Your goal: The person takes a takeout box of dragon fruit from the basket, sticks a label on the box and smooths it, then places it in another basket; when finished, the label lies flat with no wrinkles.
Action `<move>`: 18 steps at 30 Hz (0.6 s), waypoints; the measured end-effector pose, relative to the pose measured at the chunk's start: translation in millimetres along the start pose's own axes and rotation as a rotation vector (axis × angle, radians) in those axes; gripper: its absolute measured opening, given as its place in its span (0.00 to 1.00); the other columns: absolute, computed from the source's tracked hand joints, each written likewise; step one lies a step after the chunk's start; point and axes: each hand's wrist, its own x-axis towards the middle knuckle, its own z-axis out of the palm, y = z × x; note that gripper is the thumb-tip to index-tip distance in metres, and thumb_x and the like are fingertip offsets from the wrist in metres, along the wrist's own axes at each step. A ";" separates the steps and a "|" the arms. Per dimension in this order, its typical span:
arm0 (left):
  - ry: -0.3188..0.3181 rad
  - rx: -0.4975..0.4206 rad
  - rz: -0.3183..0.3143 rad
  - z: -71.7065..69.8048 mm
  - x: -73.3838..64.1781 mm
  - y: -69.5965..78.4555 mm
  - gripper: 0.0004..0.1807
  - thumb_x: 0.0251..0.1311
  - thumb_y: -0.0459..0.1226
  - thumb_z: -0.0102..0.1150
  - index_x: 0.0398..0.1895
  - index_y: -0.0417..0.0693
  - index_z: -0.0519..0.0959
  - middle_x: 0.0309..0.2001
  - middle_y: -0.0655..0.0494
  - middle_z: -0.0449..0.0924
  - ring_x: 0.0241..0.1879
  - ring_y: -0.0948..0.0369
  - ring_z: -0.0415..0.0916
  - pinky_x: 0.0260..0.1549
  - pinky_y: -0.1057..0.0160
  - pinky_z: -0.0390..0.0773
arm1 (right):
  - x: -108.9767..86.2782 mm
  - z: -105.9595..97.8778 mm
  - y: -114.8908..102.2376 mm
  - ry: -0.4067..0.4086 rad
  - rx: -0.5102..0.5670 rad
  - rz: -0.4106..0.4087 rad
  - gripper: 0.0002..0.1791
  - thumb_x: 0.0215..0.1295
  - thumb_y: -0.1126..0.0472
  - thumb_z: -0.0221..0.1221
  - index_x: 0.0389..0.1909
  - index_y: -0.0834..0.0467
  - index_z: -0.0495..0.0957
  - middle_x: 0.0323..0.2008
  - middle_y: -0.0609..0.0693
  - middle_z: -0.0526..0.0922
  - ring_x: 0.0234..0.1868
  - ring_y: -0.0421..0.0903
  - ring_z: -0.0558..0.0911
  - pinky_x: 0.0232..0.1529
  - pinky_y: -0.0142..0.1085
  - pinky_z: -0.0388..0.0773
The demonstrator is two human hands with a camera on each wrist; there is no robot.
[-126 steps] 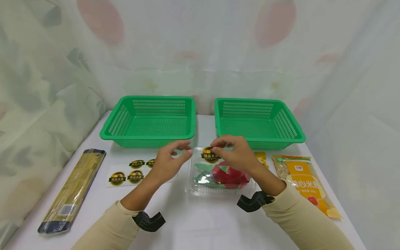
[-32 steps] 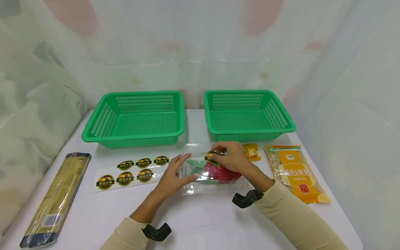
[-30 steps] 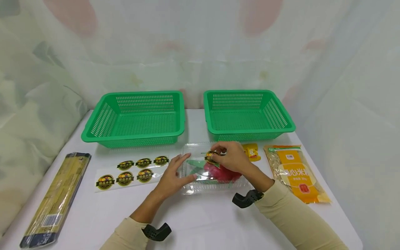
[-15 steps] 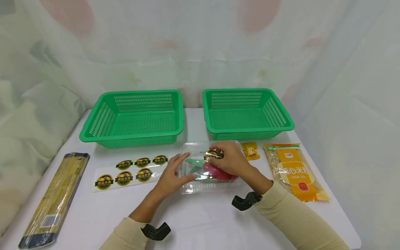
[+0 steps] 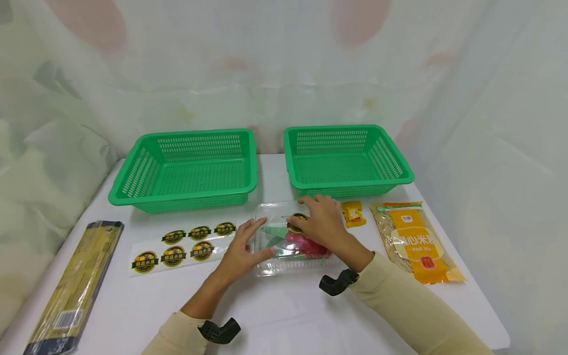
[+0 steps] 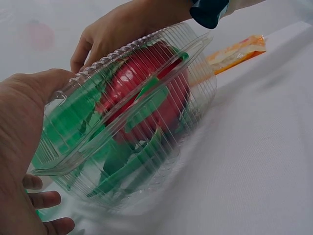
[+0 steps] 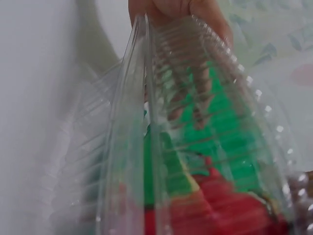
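A clear plastic clamshell box (image 5: 274,210) holds a red dragon fruit (image 5: 306,245) with green parts, seen through its wall in the left wrist view. My left hand (image 5: 241,254) grips the box's left end, thumb on the near upper edge and the other fingers around the end. Over the lid, my right hand (image 5: 326,222) rests with spread fingers, its thumb on a round black-and-gold sticker (image 5: 296,224). More such stickers remain on a white backing sheet (image 5: 182,240) left of the box. In the right wrist view the box wall (image 7: 146,122) fills the frame.
Two green baskets (image 5: 186,199) (image 5: 350,190) stand behind. A small yellow packet (image 5: 353,214) lies right of the box, beside an orange bag of rice noodles (image 5: 417,241). A long flat pack with a barcode (image 5: 75,286) lies at the left edge.
My right hand has gone from pinching the sticker above the lid to spreading its fingers over it on the lid. My left hand, apart from the box at first, now grips its left end.
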 end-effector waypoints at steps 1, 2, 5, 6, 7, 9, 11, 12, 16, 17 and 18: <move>0.001 0.000 0.000 0.0 -0.1 -0.1 0.40 0.56 0.37 0.66 0.72 0.42 0.61 0.71 0.28 0.43 0.68 0.33 0.45 0.56 0.32 0.59 | 0.7 0.9 0.4 0.010 0.000 0.019 0.30 0.56 0.35 0.64 0.51 0.52 0.82 0.39 0.54 0.78 0.42 0.54 0.74 0.40 0.48 0.68; 0.002 0.000 0.000 -0.1 -0.1 0.0 0.40 0.56 0.37 0.66 0.72 0.43 0.61 0.71 0.28 0.43 0.68 0.33 0.44 0.56 0.32 0.59 | 1.2 1.6 1.0 0.019 0.002 0.039 0.30 0.56 0.35 0.64 0.51 0.53 0.81 0.40 0.54 0.78 0.43 0.55 0.73 0.41 0.48 0.67; 0.004 0.002 -0.001 0.4 -0.2 -0.4 0.40 0.56 0.37 0.67 0.72 0.44 0.61 0.71 0.29 0.43 0.68 0.34 0.45 0.56 0.33 0.59 | 1.7 3.6 4.6 0.042 0.019 0.082 0.30 0.57 0.37 0.64 0.51 0.54 0.80 0.40 0.56 0.76 0.43 0.55 0.71 0.40 0.48 0.65; 0.005 0.001 -0.001 0.6 -0.2 -0.5 0.40 0.56 0.37 0.67 0.72 0.44 0.61 0.71 0.29 0.43 0.68 0.34 0.45 0.56 0.33 0.59 | 1.6 4.0 6.3 0.051 0.021 0.088 0.29 0.58 0.37 0.63 0.51 0.54 0.79 0.40 0.56 0.75 0.43 0.55 0.70 0.40 0.48 0.64; 0.006 0.001 -0.001 0.8 -0.2 -0.5 0.40 0.56 0.37 0.67 0.72 0.44 0.61 0.71 0.29 0.43 0.68 0.34 0.45 0.56 0.33 0.59 | 1.6 4.2 8.0 0.062 0.023 0.090 0.28 0.58 0.38 0.64 0.51 0.54 0.79 0.40 0.56 0.74 0.43 0.55 0.70 0.40 0.48 0.64; 0.007 0.002 -0.001 1.1 -0.4 -0.2 0.41 0.56 0.37 0.67 0.73 0.44 0.61 0.71 0.29 0.43 0.68 0.34 0.45 0.57 0.33 0.59 | 0.7 4.2 11.6 0.081 0.032 0.093 0.26 0.59 0.41 0.64 0.51 0.54 0.79 0.39 0.56 0.73 0.43 0.55 0.69 0.40 0.48 0.64; 0.009 0.005 -0.004 1.1 -0.4 0.4 0.41 0.56 0.37 0.67 0.73 0.45 0.61 0.71 0.30 0.43 0.68 0.34 0.45 0.57 0.34 0.59 | -0.4 3.5 14.8 0.101 0.038 0.088 0.25 0.59 0.42 0.65 0.51 0.54 0.79 0.39 0.56 0.73 0.42 0.55 0.70 0.39 0.48 0.64; 0.011 0.006 -0.006 1.1 -0.5 0.6 0.41 0.56 0.37 0.67 0.72 0.45 0.61 0.71 0.30 0.43 0.68 0.34 0.45 0.57 0.34 0.59 | -1.1 3.0 16.1 0.107 0.042 0.086 0.24 0.59 0.43 0.66 0.51 0.54 0.79 0.38 0.56 0.73 0.42 0.55 0.70 0.39 0.48 0.64; 0.013 0.007 -0.010 1.0 -0.8 1.1 0.40 0.56 0.37 0.67 0.72 0.45 0.61 0.71 0.30 0.44 0.68 0.34 0.45 0.57 0.34 0.60 | -5.6 -1.5 20.6 0.132 0.072 0.078 0.24 0.58 0.46 0.67 0.51 0.54 0.79 0.37 0.56 0.71 0.41 0.54 0.69 0.36 0.47 0.66; 0.013 0.005 -0.010 1.0 -0.8 1.1 0.41 0.56 0.37 0.67 0.72 0.45 0.61 0.71 0.29 0.44 0.68 0.34 0.45 0.57 0.34 0.60 | -7.0 -2.8 22.0 0.138 0.079 0.076 0.24 0.58 0.46 0.68 0.51 0.54 0.79 0.37 0.56 0.70 0.41 0.54 0.68 0.35 0.47 0.66; 0.013 0.003 -0.010 1.1 -0.7 0.9 0.41 0.56 0.37 0.67 0.72 0.45 0.61 0.71 0.29 0.44 0.68 0.34 0.46 0.57 0.34 0.59 | -8.5 -4.4 23.2 0.142 0.090 0.078 0.24 0.57 0.47 0.68 0.51 0.54 0.79 0.37 0.56 0.69 0.41 0.54 0.68 0.34 0.46 0.66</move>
